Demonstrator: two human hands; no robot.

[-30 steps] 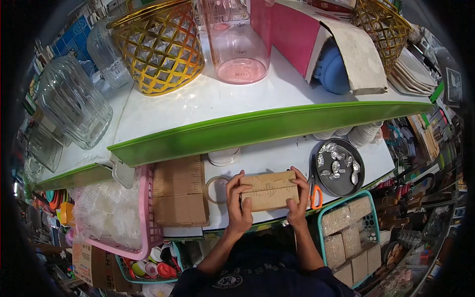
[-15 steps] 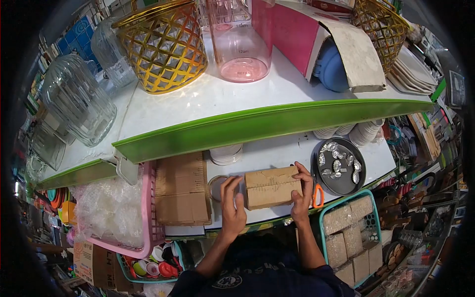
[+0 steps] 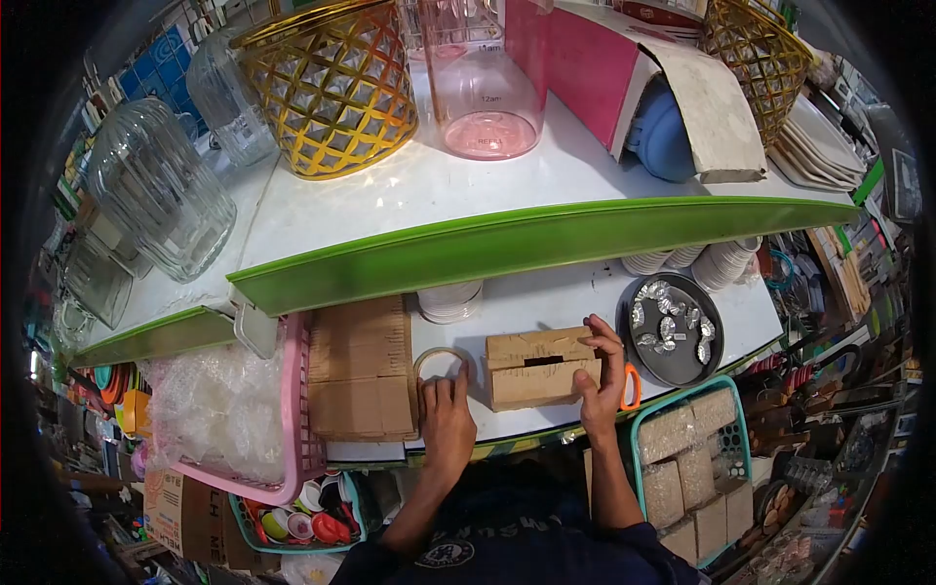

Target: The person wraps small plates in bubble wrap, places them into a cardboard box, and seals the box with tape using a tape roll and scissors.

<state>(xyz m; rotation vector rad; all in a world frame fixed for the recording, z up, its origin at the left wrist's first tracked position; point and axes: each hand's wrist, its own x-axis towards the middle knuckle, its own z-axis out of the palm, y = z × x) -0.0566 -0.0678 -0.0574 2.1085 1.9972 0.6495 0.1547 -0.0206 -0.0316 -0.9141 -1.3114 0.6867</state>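
Observation:
A small brown cardboard box (image 3: pixel 526 390) lies on the white lower shelf in front of me, with a narrow dark gap between its top flaps. My right hand (image 3: pixel 603 390) is curved around the box's right end, its thumb over the near part and its fingers by the far corner. To the left, my left hand (image 3: pixel 448 424) reaches down with bent fingers on the near edge of a roll of tape (image 3: pixel 429 361). Parts of those fingertips are hidden. Orange-handled scissors (image 3: pixel 632 386) lie just right of my right hand.
Flattened cardboard (image 3: pixel 361 390) and a pink basket (image 3: pixel 302 429) of bubble wrap are at left. A dark round pan (image 3: pixel 673 366) with foil-wrapped pieces and a teal basket (image 3: pixel 639 439) of wrapped boxes are at right. A green-edged shelf (image 3: pixel 507 244) overhangs the work surface.
My left hand has left the box's left side and come down onto the tape roll. The box's flaps have parted slightly. My right hand stays at the box's right end.

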